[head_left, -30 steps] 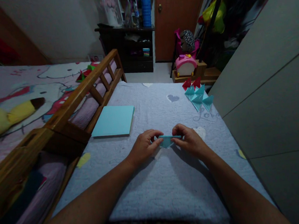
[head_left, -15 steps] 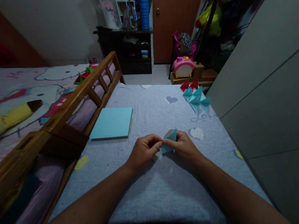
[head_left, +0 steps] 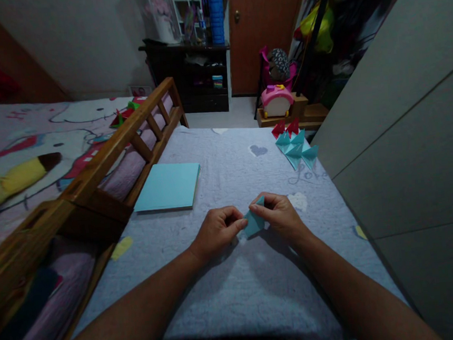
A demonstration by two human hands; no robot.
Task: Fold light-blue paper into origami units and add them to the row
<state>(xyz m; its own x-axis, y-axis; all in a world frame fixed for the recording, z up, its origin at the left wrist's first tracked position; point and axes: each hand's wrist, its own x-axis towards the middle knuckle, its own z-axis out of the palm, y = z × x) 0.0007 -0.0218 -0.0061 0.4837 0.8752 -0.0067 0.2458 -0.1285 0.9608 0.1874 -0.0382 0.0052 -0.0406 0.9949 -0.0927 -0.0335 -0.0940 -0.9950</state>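
A small folded piece of light blue paper [head_left: 256,224] is held between my two hands, just above the bed sheet [head_left: 237,291]. My left hand [head_left: 220,227] pinches its left corner between thumb and fingers. My right hand [head_left: 280,213] grips the upper right part, thumb on the near face and fingers behind, which hides some of the folds. Left of my hands lies a flat stack of light blue paper sheets [head_left: 168,186]. Toward the far right corner sit several folded light blue paper shapes [head_left: 296,148], with red folded paper shapes [head_left: 285,128] behind them.
A wooden bed rail [head_left: 129,141] runs along the left side, with a yellow plush toy [head_left: 9,183] beyond it. A pale cabinet [head_left: 414,137] borders the right edge. Past the far edge are a pink toy case [head_left: 277,102] and a dark shelf unit [head_left: 187,81].
My right thumb has moved up and right along the folded paper, away from my left fingertips. More of the paper's face now shows between the hands. The view has shifted slightly.
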